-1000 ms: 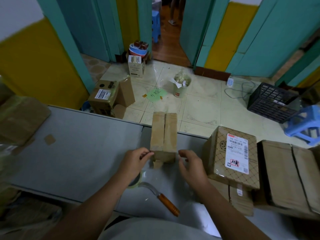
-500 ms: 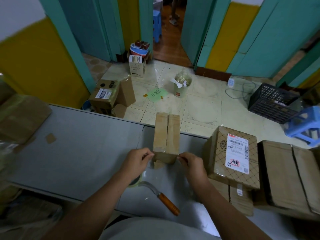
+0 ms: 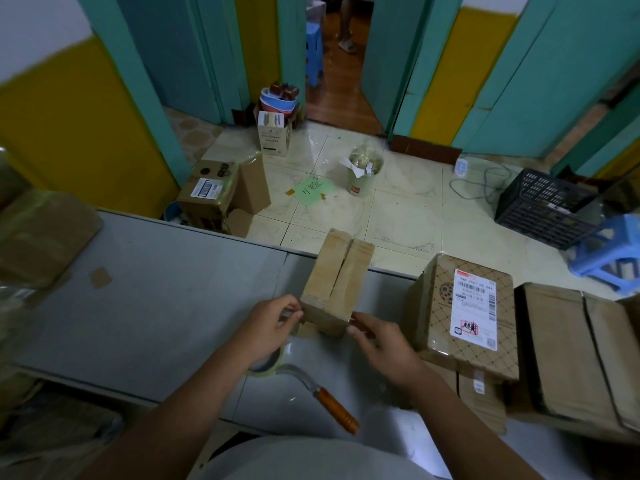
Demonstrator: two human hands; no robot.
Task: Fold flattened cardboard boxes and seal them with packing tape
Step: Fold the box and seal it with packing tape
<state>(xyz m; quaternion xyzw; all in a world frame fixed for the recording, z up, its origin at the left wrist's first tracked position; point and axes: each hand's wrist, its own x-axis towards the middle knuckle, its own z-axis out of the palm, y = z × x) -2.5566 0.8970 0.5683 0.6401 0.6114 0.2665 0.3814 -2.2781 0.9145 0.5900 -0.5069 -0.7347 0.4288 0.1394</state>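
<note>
Grey table (image 3: pixel 156 306), one box (image 3: pixel 332 282) — left hand (image 3: pixel 273 327), right hand (image 3: pixel 381 344) pinching its corners

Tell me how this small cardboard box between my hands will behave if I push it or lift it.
Probably light: the small cardboard box looks thin-walled, and its top flaps show an open seam. Likely to slide rather than tip, since it lies lengthwise, flat on the smooth grey table. The top may flex under pressure until taped.
</note>
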